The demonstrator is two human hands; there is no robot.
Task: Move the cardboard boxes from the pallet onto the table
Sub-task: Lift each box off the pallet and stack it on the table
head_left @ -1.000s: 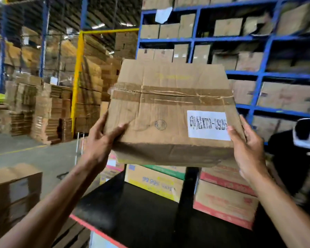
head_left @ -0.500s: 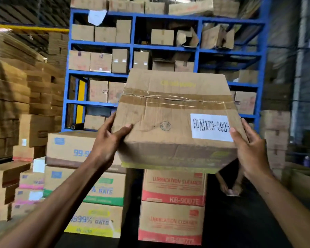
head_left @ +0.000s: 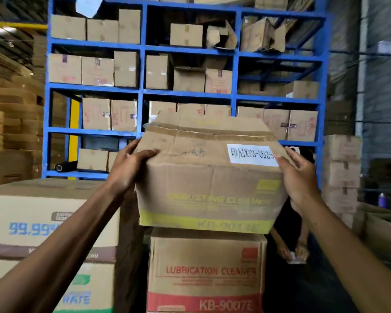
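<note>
Both hands clamp worn brown cardboard box (head_left: 210, 177): left hand (head_left: 127, 168) at 9 o'clock, right hand (head_left: 300, 179) at 3; side grip likely keeps the base free above red-banded carton (head_left: 205, 272).

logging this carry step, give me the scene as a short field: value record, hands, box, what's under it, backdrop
left hand: grips the held box's left upper edge
right hand: grips its right side
held box: taped top, white label, yellow band
below: lubrication cleaner box, contact unclear
left stack: 99.99% boxes
backdrop: blue shelving with cartons
</note>
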